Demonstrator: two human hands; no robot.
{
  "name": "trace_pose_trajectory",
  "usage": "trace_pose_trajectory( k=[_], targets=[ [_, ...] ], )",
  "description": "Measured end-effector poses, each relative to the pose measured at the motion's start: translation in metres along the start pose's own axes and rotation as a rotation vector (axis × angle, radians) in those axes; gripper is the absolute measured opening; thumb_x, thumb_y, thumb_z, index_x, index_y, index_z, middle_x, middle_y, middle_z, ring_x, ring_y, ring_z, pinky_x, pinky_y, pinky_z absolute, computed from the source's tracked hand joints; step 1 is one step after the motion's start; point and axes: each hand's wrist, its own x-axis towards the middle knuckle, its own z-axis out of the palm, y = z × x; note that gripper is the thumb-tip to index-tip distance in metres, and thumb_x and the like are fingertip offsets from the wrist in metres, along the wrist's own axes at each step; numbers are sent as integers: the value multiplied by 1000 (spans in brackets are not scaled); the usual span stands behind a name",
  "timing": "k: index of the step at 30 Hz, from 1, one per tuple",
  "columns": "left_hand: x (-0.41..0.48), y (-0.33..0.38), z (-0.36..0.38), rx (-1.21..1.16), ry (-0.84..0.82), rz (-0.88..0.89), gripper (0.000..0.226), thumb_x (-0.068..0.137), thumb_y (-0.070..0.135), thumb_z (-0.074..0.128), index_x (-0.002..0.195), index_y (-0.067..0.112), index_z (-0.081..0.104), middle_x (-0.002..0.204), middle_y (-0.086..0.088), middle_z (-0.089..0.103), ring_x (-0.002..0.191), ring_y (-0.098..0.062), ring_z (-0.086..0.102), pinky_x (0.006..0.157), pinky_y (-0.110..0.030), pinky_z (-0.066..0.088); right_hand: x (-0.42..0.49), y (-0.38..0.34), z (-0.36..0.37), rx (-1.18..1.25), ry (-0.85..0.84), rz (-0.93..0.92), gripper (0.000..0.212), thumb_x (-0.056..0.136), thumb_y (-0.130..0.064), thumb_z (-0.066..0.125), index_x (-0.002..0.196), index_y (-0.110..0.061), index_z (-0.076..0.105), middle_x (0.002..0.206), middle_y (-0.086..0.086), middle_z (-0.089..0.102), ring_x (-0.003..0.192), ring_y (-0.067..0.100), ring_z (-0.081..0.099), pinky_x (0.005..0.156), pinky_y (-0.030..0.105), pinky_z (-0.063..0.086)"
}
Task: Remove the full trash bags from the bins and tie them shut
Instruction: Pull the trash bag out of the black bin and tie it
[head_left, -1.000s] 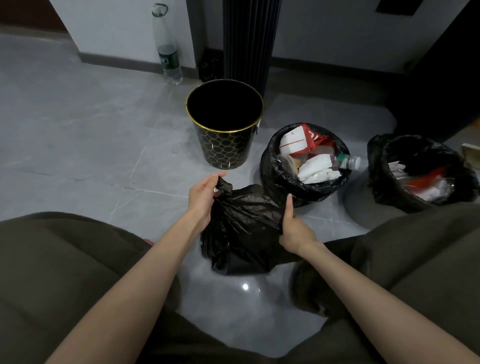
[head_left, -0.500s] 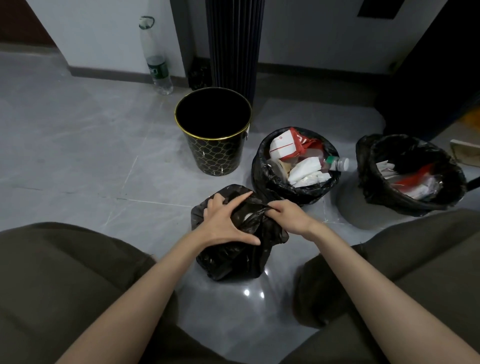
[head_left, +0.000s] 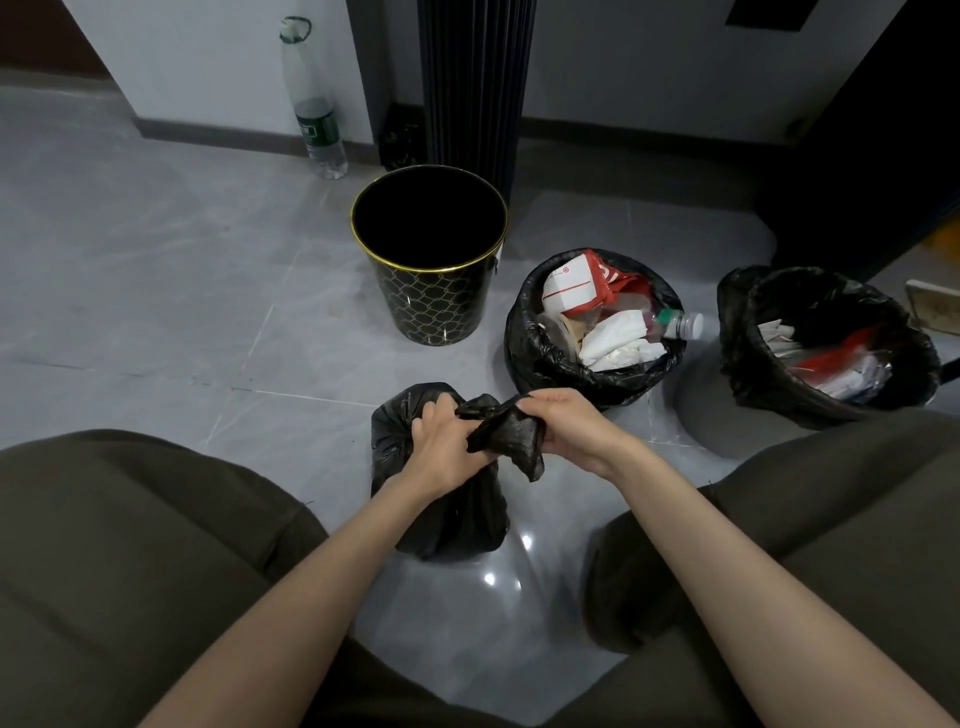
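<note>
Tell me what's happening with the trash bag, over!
Left hand grips the trash bag at its gathered top, right hand pinches a loose flap. Bag on the floor, not yet knotted. Middle bin and right bin full, liners in. Nothing blocking.

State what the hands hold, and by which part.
The left hand and right hand both grip the black trash bag by its gathered top.
</note>
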Motion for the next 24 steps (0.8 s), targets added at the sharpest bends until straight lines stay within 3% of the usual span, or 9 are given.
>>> trace_pose_trajectory(
  k=[5, 8, 10, 12, 14, 18, 20, 24],
  targets=[
    [5, -6, 1, 113, 13, 33, 30, 85, 49, 56, 106, 29, 65, 94, 1, 28, 101, -26, 34, 80, -30, 22, -2, -1, -12, 657, 110, 248, 26, 98, -5, 39, 84, 3, 60, 70, 16, 71, 57, 22, 71, 65, 31, 59],
    [6, -6, 6, 172, 13, 64, 33, 89, 47, 51, 111, 24, 63, 96, 1, 26, 102, -25, 34, 78, -31, 22, 3, 8, -17, 1096, 126, 283, 34, 102, -13, 32, 94, 6, 59, 81, 20, 72, 70, 28, 73, 86, 37, 56],
    [7, -3, 10, 191, 4, 92, 33, 92, 44, 47, 113, 23, 61, 97, 1, 24, 102, -25, 34, 78, -30, 22, 8, 14, -16, 1102, 116, 276, 37, 102, -18, 30, 93, 3, 60, 89, 16, 72, 84, 24, 72, 87, 35, 52],
    [9, 1, 12, 187, 0, 111, 33, 95, 42, 43, 117, 25, 60, 98, 1, 23, 103, -24, 32, 78, -29, 20, 14, 20, -12, 788, 153, 244, 31, 102, -21, 34, 94, -6, 60, 90, 7, 67, 84, 16, 62, 76, 29, 48],
    [13, 4, 12, 179, 2, 118, 32, 96, 41, 41, 118, 27, 59, 98, 2, 22, 102, -23, 31, 78, -28, 19, 20, 25, -11, 221, 249, 126, 18, 99, -22, 37, 95, -17, 54, 88, 2, 58, 77, 13, 50, 67, 26, 40],
    [27, 15, 12, 185, -35, 141, 32, 96, 41, 41, 121, 28, 57, 104, -2, 29, 102, -22, 30, 79, -27, 20, 24, 35, -23, -814, 291, -126, 18, 99, -27, 30, 86, -22, 42, 91, 13, 54, 92, 26, 43, 78, 36, 39],
    [33, 26, 15, 190, -76, 174, 33, 96, 42, 42, 121, 28, 57, 107, -3, 31, 103, -23, 31, 79, -28, 20, 19, 37, -31, -1018, 308, -172, 19, 99, -31, 28, 91, -21, 41, 93, 13, 55, 91, 31, 48, 78, 40, 43],
    [44, 56, 30, 206, -179, 257, 34, 94, 45, 45, 120, 29, 59, 101, 2, 23, 106, -23, 31, 80, -29, 22, -1, 45, -61, -935, 223, -177, 22, 101, -27, 26, 94, -10, 38, 89, 15, 59, 80, 30, 52, 71, 42, 43]
  ],
)
